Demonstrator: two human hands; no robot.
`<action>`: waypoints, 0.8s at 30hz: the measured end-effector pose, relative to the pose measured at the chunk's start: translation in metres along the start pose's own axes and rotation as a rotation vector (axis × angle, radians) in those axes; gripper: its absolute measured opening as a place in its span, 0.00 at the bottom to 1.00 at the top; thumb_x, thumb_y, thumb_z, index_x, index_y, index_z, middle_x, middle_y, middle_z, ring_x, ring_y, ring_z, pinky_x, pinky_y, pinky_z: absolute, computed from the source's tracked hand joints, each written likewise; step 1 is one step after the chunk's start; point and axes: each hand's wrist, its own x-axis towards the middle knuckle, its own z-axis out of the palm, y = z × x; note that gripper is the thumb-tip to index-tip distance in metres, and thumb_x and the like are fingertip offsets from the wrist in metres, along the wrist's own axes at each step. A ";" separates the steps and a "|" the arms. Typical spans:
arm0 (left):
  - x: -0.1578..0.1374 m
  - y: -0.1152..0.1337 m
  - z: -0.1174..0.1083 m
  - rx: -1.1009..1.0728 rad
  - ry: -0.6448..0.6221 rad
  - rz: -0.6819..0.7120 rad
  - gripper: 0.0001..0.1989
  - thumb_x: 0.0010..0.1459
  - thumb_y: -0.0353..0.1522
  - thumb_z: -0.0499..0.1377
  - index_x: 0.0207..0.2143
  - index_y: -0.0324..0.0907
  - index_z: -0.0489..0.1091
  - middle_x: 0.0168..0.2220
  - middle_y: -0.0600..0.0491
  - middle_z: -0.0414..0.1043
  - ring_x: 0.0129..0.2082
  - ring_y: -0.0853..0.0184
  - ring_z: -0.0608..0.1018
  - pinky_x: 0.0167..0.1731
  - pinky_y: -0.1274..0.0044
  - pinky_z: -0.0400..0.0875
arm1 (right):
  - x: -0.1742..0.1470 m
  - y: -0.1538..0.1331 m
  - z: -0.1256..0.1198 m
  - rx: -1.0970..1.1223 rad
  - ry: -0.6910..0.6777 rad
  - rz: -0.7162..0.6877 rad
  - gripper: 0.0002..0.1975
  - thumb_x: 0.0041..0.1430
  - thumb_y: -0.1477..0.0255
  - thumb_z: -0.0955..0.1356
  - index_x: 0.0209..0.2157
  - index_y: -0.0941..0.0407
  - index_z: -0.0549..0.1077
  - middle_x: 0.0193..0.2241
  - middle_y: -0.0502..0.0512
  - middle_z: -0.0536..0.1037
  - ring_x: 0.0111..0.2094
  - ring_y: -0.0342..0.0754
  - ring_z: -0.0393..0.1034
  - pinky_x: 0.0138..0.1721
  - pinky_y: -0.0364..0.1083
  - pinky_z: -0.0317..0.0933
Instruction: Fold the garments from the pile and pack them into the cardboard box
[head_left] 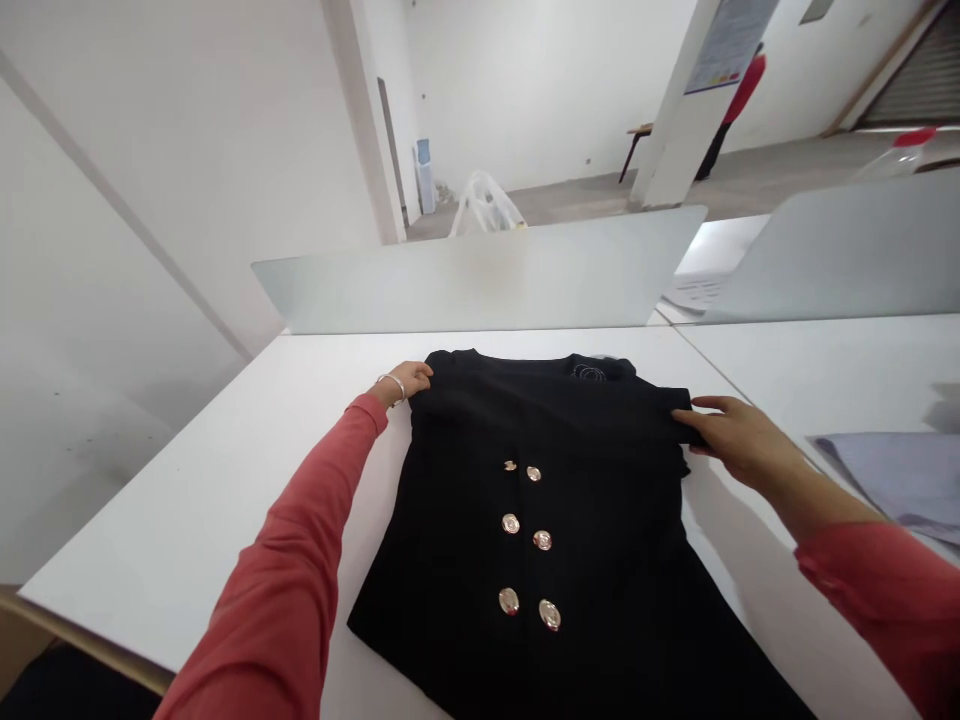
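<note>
A black dress (607, 530) lies spread on the white table, with two rows of gold buttons (511, 523) down its front. Its upper part looks folded over, and its lower end runs out of view at the bottom. My left hand (414, 377), with a bangle at the wrist, pinches the dress at its upper left corner. At the upper right edge, my right hand (731, 435) grips the black cloth between thumb and fingers. A round pale design (589, 373) shows near the neckline.
Frosted low partitions (480, 290) stand along the far edge of the white table (300, 430). Light purple cloth (892, 475) lies at the right. Beyond are a white plastic bag (487, 205), a water dispenser (424, 175), a pillar (679, 140) and a person (739, 105) in red.
</note>
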 end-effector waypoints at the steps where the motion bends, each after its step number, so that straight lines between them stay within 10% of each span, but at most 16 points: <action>1: 0.002 0.000 -0.003 -0.017 -0.012 0.001 0.12 0.43 0.23 0.54 0.34 0.37 0.67 0.27 0.53 0.71 0.31 0.70 0.74 0.36 0.78 0.68 | -0.005 -0.006 0.001 0.073 -0.014 0.049 0.18 0.45 0.77 0.68 0.41 0.60 0.64 0.28 0.57 0.69 0.25 0.41 0.64 0.20 0.37 0.60; 8: -0.014 -0.004 -0.027 -0.022 0.016 0.042 0.09 0.44 0.30 0.55 0.32 0.38 0.65 0.28 0.53 0.68 0.31 0.67 0.72 0.35 0.73 0.68 | -0.014 -0.011 0.016 0.327 -0.020 0.103 0.10 0.46 0.85 0.65 0.31 0.60 0.64 0.24 0.53 0.67 0.20 0.38 0.63 0.16 0.35 0.60; 14: -0.054 0.008 0.006 0.478 0.036 0.549 0.27 0.38 0.40 0.63 0.41 0.37 0.63 0.48 0.44 0.61 0.50 0.57 0.62 0.51 0.67 0.56 | -0.015 -0.006 0.023 0.368 -0.059 0.118 0.08 0.48 0.86 0.63 0.28 0.61 0.62 0.23 0.52 0.66 0.19 0.39 0.63 0.19 0.41 0.66; 24: -0.075 -0.005 0.005 0.678 0.281 0.116 0.10 0.50 0.27 0.50 0.37 0.40 0.61 0.40 0.49 0.64 0.37 0.64 0.70 0.36 0.73 0.67 | -0.017 -0.016 0.031 0.240 -0.059 0.142 0.17 0.48 0.85 0.64 0.40 0.59 0.63 0.30 0.52 0.65 0.24 0.39 0.63 0.24 0.41 0.65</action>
